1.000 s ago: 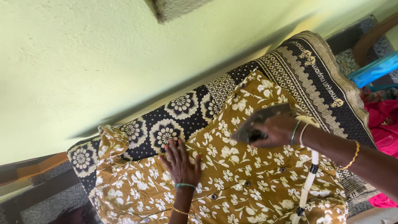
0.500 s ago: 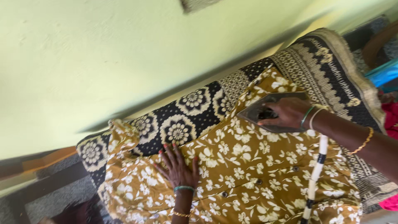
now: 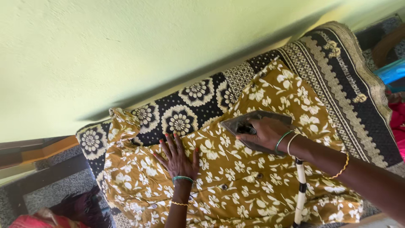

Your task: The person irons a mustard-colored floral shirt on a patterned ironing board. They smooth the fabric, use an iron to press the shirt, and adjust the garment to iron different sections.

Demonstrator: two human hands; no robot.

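Ironing view from above: my right hand (image 3: 265, 133) grips the dark iron (image 3: 247, 126) on a mustard floral garment (image 3: 236, 177) spread over a patterned blanket (image 3: 337, 80). My left hand (image 3: 179, 158) lies flat, fingers spread, pinning cloth nearby. I judge lingering could scorch fabric; the striped cord (image 3: 300, 190) might snag.

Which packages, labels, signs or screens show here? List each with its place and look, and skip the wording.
No packages, signs or screens in view.
Woven lettering band: a pale cream strip with small motifs along the black patterned blanket, on its border right of the mustard floral garment.
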